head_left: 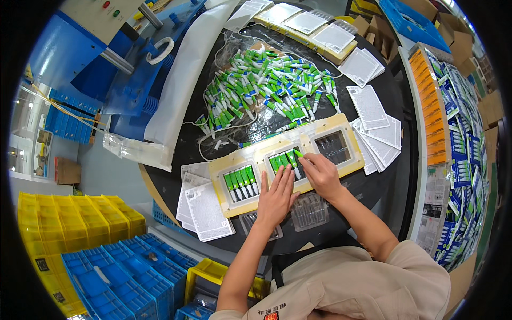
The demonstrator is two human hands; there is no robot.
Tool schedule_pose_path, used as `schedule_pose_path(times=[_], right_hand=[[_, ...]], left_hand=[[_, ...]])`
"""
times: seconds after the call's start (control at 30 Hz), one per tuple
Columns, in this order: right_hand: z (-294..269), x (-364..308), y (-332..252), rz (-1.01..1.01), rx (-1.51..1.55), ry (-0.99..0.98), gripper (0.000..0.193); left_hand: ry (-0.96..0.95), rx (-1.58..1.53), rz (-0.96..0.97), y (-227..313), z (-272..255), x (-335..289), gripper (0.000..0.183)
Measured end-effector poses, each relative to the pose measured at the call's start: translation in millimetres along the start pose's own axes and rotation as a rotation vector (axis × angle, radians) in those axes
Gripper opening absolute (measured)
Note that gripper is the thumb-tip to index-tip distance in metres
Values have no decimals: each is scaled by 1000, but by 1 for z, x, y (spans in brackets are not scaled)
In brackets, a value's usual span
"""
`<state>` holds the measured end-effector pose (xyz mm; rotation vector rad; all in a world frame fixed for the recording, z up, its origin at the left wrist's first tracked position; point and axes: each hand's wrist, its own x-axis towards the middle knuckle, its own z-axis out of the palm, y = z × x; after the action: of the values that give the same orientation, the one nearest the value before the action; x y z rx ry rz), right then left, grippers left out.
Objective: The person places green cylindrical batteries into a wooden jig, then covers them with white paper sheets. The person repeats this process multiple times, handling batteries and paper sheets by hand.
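A long yellow fixture (pixel 215 184) with three windows lies across the black table in front of me. Small green tubes with white ends fill its left window (pixel 241 183). More tubes (pixel 275 162) lie side by side in the middle window. My left hand (pixel 275 200) rests with fingers stretched out over the lower part of that window, on or close to the tubes. At the window's upper right, my right hand (pixel 324 177) pinches a green tube (pixel 298 153); my fingers partly hide it. Clear moulded plastic (pixel 332 146) shows in the right window.
Beyond the fixture spreads a big heap of tubes (pixel 266 85). White printed cards lie at left (pixel 208 213) and right (pixel 368 106). Clear blister trays (pixel 310 211) sit near me. A second fixture (pixel 336 52) holds cards. Blue crates (pixel 128 277) stand lower left; a blue machine (pixel 133 85), upper left.
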<state>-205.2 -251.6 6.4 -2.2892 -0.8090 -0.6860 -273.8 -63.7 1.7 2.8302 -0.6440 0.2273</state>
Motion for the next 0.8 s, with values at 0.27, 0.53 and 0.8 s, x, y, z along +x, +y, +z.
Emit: schedule_pose_path(times=[0.27, 0.53, 0.8], right_hand=[[-12, 0, 2, -205, -82, -119, 31], [-4, -2, -7, -38, 26, -176, 23], [8, 2, -21, 300, -53, -149, 46]], left_hand=[[10, -9, -1, 0, 1, 0, 66], [-11, -25, 1, -1, 0, 1, 66], [-16, -20, -15, -1, 2, 1, 64]])
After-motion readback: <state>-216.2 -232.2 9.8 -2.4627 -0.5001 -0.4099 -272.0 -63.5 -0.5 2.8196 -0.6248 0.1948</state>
